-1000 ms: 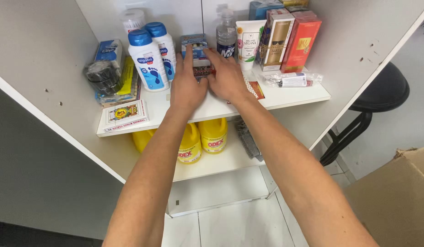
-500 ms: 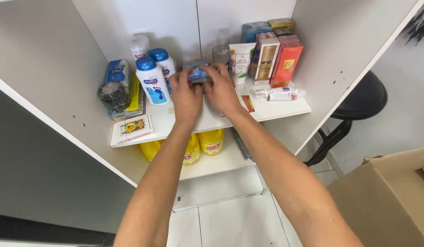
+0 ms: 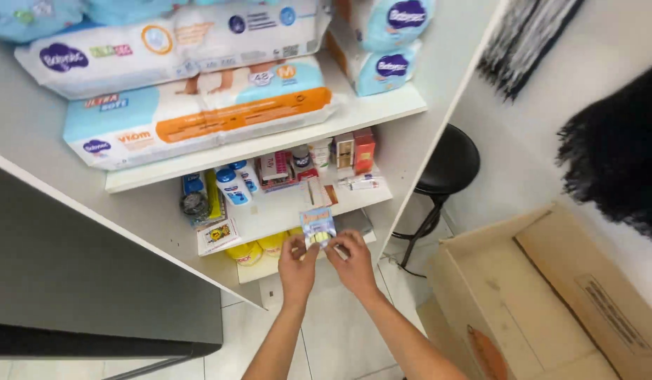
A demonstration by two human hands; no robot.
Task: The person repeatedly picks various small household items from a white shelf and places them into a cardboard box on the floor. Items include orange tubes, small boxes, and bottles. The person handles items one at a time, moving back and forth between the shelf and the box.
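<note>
Both hands hold one small flat blue packet [image 3: 318, 225] in front of a white shelf unit. My left hand [image 3: 296, 264] grips its lower left edge and my right hand [image 3: 351, 258] grips its lower right edge. The packet is off the shelf, held in the air above the floor. Behind it, the middle shelf [image 3: 284, 211] carries white bottles with blue caps [image 3: 233, 184], small boxes [image 3: 354, 150] and a card pack [image 3: 218, 235].
Large nappy packs [image 3: 199, 112] fill the upper shelf. Yellow jugs [image 3: 259, 248] stand on the lower shelf. A black stool [image 3: 449, 151] is at the right of the unit. An open cardboard box [image 3: 544, 295] sits on the tiled floor at the lower right.
My hands have lifted the blue packet off the middle shelf and drawn it back toward me. The view has pulled back and now takes in the upper shelf and the cardboard box.
</note>
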